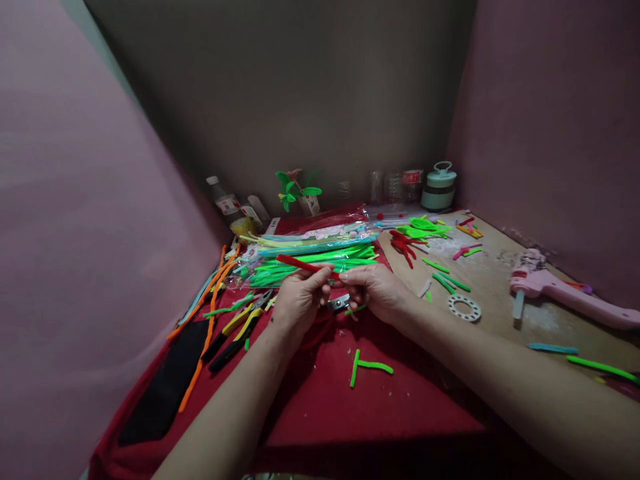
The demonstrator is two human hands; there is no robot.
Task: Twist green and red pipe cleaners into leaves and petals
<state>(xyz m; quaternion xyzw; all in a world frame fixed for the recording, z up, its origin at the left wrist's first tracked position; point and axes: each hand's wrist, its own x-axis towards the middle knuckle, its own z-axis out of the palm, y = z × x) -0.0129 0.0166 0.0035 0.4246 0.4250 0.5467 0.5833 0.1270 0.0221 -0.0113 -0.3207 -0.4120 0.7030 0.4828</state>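
A short red pipe cleaner (296,263) is held between both hands above the table. My left hand (299,293) pinches it near its middle between thumb and fingers. With its fingertips closed on the right end of the same piece, my right hand (376,288) is a little apart from the left. Just below the fingers a small shiny metal piece (339,303) shows partly; I cannot make out what it is. Behind the hands lies a bundle of green pipe cleaners (345,255) in clear plastic. Pliers with yellow and black handles (240,330) rest left of my left hand.
A red cloth (320,407) covers the table, with cut green pieces (356,368) on it. Orange pipe cleaners (213,320) and a black flat object (165,387) lie left. At right are a pink glue gun (565,290), a white ring (464,308) and a lidded jar (439,190).
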